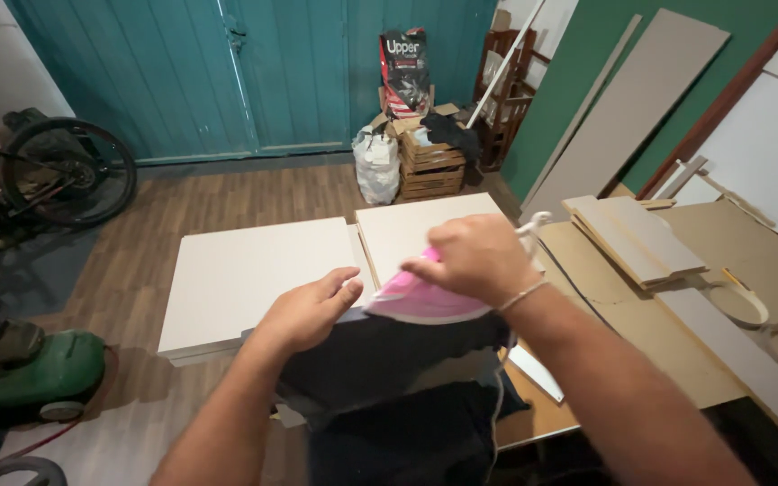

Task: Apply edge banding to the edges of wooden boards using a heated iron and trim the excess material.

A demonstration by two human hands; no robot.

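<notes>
Pink plastic on the iron [425, 301], seen from the head camera just past the near end of the white board [254, 270], above a dark cloth [380, 360]. Gripped from above by the right hand [474, 256], fingers closed over its top, white cord [533, 223] trailing off behind the knuckles. Left hand [308, 310] laid flat beside it, fingers straight and together, holding nothing, pressed on the edge where cloth met board. Judged best done with the iron kept level and the grip firm, the left fingertips kept off the iron's underside, the cord kept clear, and the cloth held taut without wrinkles. Further back, by the teal doors: stacked wooden crates [429, 171], with dark fabric and bits of cardboard piled on top; a white plastic bag [377, 166] beside them, full, contents hidden; a red and black sack [404, 72] standing upright above, contents likewise hidden.
</notes>
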